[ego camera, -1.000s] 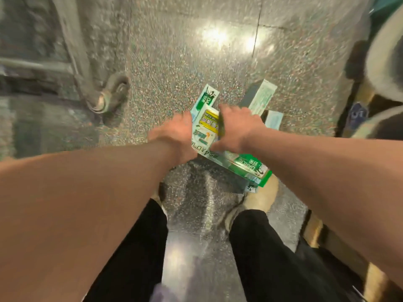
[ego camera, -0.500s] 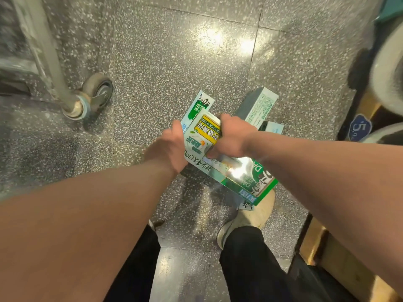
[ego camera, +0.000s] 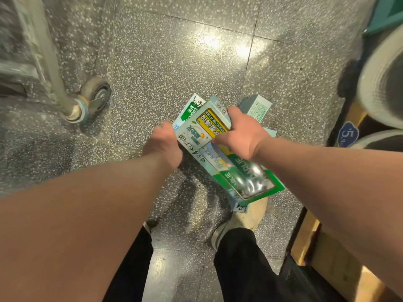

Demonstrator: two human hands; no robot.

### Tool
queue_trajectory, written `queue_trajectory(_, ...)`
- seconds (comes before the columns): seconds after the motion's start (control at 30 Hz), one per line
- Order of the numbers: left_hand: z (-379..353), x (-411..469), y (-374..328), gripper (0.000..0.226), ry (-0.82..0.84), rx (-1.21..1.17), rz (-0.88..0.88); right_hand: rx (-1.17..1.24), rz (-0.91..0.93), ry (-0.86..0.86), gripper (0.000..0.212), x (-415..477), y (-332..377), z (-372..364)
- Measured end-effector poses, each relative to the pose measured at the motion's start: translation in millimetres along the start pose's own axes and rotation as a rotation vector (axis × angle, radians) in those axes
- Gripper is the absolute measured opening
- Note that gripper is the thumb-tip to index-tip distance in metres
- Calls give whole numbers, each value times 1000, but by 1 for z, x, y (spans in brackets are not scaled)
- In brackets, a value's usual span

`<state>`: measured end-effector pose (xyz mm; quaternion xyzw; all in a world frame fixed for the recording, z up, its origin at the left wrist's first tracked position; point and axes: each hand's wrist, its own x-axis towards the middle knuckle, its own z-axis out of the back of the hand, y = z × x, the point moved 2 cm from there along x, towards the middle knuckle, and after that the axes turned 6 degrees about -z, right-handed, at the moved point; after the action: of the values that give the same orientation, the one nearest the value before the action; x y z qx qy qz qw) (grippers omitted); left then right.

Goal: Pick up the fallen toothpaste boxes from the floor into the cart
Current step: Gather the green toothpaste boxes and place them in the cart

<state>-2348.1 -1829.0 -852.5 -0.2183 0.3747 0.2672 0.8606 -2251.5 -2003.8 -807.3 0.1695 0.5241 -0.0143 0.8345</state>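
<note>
Hands at frame centre clamp a stack of toothpaste boxes (ego camera: 218,147): left hand (ego camera: 163,144) grips its left edge, right hand (ego camera: 242,131) presses on top. Squeezing evenly should keep boxes aligned toward the cart (ego camera: 50,68), upper left.

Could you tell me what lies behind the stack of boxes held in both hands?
Behind the green-and-white toothpaste box stack, a pale green carton lies on the speckled grey floor. The right hand covers its near end.
</note>
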Motion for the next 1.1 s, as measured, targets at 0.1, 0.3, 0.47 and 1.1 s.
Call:
queue_trajectory(0.1,11,3,2,36,31,-60,123,242,-59,-47,49,-6,-1,1)
queue_trajectory(0.3,17,-10,3,48,-43,-82,128,576,-324,-216,57,6,12,-4)
queue_trajectory(0.47,18,-17,-5,45,-85,-219,13,523,-338,-240,57,27,37,-23)
queue_trajectory(1.1,12,7,2,28,43,-339,-157,685,-489,-258,87,44,63,-62)
